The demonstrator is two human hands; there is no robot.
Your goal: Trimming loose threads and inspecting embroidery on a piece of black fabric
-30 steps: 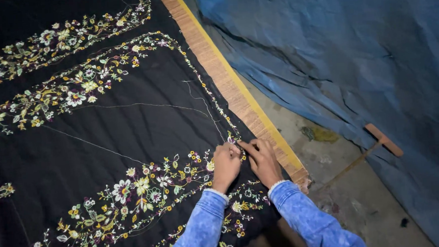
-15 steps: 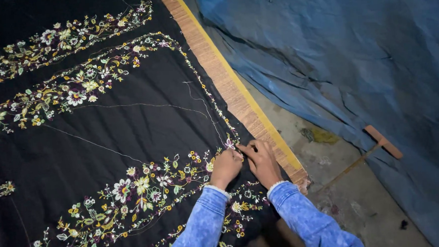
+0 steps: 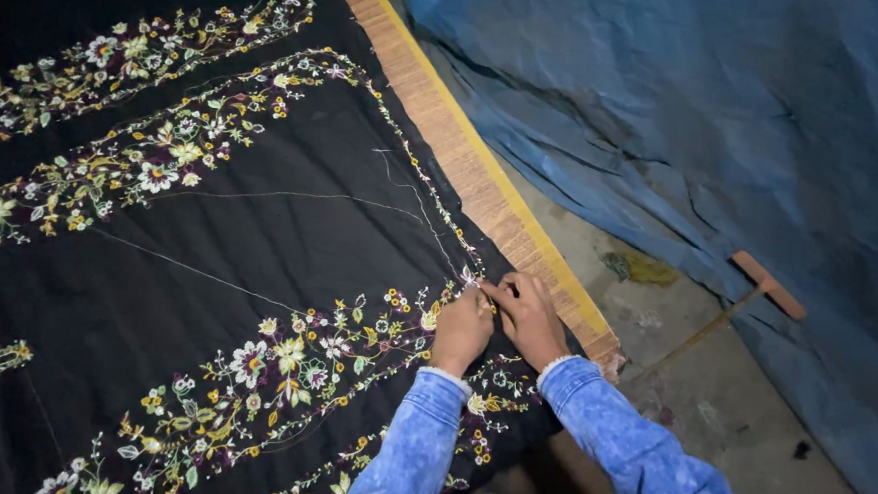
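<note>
A black cloth (image 3: pixel 289 245) with bands of embroidered flowers lies stretched flat. Both my hands rest on it near its right edge, close together at the end of a flower band. My left hand (image 3: pixel 462 328) has its fingers curled and pinched at the cloth. My right hand (image 3: pixel 530 314) lies beside it, fingertips meeting the left hand's; something small and thin seems pinched there, but it is too small to tell. A pale thread (image 3: pixel 427 213) runs up the cloth from the fingertips. Both sleeves are blue denim.
A wooden frame bar (image 3: pixel 475 175) with a yellow edge runs along the cloth's right side. Beyond it a blue tarpaulin (image 3: pixel 712 112) covers the wall and floor. A wooden-headed tool (image 3: pixel 752 291) lies on the bare concrete floor (image 3: pixel 697 384).
My hands have stayed at the same spot on the cloth, with only slight finger movement.
</note>
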